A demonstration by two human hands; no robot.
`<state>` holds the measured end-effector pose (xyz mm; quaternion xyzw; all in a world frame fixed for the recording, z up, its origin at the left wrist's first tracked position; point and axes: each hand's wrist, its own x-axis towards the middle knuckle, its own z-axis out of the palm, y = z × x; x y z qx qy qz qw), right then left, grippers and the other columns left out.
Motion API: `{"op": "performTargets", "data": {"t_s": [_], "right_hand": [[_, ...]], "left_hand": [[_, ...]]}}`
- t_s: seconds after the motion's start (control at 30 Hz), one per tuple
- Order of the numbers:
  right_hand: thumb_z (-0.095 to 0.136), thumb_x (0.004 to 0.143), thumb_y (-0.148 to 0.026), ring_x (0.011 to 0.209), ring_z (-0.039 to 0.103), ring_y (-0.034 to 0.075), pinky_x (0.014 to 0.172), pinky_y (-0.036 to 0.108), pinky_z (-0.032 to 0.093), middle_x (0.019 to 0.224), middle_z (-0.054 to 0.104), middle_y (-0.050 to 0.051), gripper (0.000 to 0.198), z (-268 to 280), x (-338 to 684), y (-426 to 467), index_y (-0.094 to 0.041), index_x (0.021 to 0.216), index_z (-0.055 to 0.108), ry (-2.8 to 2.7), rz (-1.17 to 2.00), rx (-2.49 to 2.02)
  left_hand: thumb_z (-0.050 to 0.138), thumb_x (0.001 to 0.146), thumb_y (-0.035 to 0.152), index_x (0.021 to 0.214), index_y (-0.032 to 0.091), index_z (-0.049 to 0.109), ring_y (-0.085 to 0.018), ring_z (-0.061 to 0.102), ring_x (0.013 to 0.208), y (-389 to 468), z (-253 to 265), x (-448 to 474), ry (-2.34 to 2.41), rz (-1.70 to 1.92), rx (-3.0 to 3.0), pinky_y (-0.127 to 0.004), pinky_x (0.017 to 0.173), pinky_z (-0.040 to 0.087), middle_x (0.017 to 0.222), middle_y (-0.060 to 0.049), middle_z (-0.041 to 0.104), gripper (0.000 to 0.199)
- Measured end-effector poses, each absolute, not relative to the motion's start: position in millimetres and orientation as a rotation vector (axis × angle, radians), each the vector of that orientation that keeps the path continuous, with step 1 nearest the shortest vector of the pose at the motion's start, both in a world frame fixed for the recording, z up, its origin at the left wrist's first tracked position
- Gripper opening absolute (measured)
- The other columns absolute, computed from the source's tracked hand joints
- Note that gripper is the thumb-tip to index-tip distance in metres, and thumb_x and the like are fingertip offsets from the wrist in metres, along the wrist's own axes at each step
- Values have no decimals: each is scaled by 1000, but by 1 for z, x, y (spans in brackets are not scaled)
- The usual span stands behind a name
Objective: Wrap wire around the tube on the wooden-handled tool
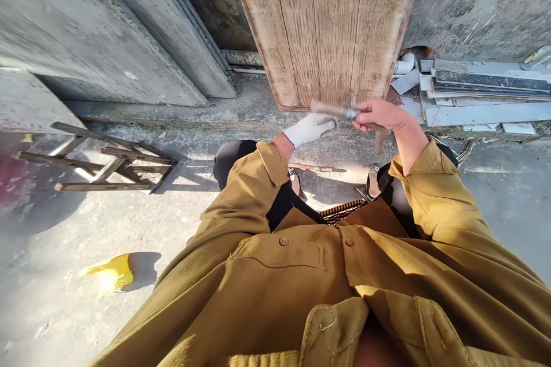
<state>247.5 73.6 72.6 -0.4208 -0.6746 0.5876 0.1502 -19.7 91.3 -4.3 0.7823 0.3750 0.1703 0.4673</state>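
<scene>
My left hand (310,129), in a white knit glove, is just below the lower edge of the wooden panel (329,28). Its fingers are curled together, and I cannot make out what is in them. My bare right hand (381,114) is closed around a wire-bound wooden tool (349,113). The tool's left end is blurred and points toward the panel, above my left hand. A brown, handle-like piece hangs below my right hand; I cannot tell whether it belongs to the tool. On the ground between my feet lies a thin reddish-brown rod (312,167).
Grey slabs (116,28) lean at the left. A wooden stool (116,160) lies on its side near them. Something yellow (112,272) is on the concrete at lower left. Stacked strips and boards (486,89) rest at the right beside a white pipe (404,63).
</scene>
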Motion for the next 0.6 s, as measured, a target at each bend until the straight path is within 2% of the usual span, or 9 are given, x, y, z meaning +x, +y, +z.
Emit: {"op": "performTargets", "data": {"t_s": [0.1,0.2,0.3,0.4,0.5,0.6], "right_hand": [[82,93,-49,63,55,14,62,27,49,74,63,2,39,71,245,74,-22,79,58,-1619,1481,-1250],[78,96,-43,64,56,16,64,28,47,71,60,1,33,62,240,78,-23,80,57,-1659,1261,-1525],[75,96,-35,82,65,23,75,31,50,76,66,6,23,50,237,84,-21,83,62,-1978,957,-1765],[75,96,-38,100,69,32,84,37,51,89,74,14,20,40,237,90,-20,88,69,-2268,733,-1877],[85,90,-39,100,71,34,84,39,50,89,75,16,25,32,237,93,-21,82,70,-2460,767,-1853],[97,75,-39,79,69,26,77,36,50,66,64,5,35,28,238,91,-22,69,67,-2510,1162,-1703]], "left_hand": [[48,107,39,106,12,75,-14,48,57,82,0,-10,882,370,1855,-25,57,39,65,0,55,37],[52,106,36,104,13,76,-14,50,60,76,5,-5,858,326,1938,-25,58,40,66,1,56,33],[52,105,37,104,13,78,-15,51,62,75,7,-3,891,284,2012,-25,61,42,70,0,60,35],[50,105,37,103,15,79,-17,58,71,78,6,-5,922,204,2101,-26,69,45,78,-3,69,36],[51,105,35,105,17,80,-20,65,81,80,5,-7,966,107,2245,-27,75,46,93,-6,77,34],[54,104,35,105,19,82,-21,66,83,81,4,-8,988,-11,2372,-28,73,42,96,-6,79,32]]}}
